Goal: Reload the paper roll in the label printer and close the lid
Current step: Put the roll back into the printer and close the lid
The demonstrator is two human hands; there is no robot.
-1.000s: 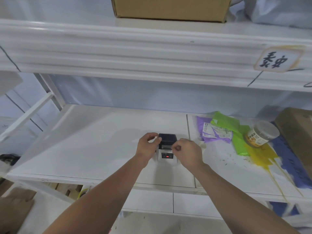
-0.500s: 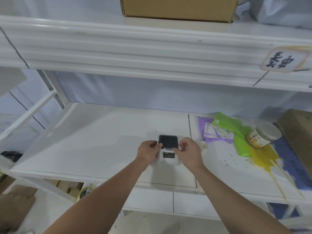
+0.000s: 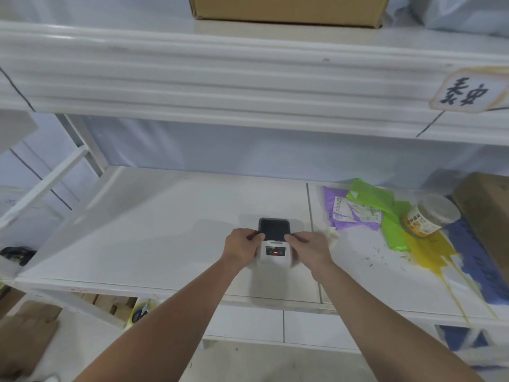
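A small white label printer [image 3: 275, 253] with a red light on its front sits on the white shelf [image 3: 154, 232]. Its dark lid [image 3: 273, 229] lies flat on top and looks closed. My left hand [image 3: 242, 246] grips the printer's left side, thumb at the lid's edge. My right hand [image 3: 309, 250] grips the right side, thumb on the lid's corner. The paper roll is hidden inside.
To the right lie purple [image 3: 347, 213] and green bags [image 3: 385, 208], a tipped plastic jar [image 3: 429, 216], a yellow bag [image 3: 429, 249] and a cardboard box [image 3: 487, 216]. An upper shelf [image 3: 248, 78] hangs overhead with a box [image 3: 286, 9].
The lid has gone from partly raised to flat on the printer. Both hands slid down onto the printer's sides and the red light shows again.
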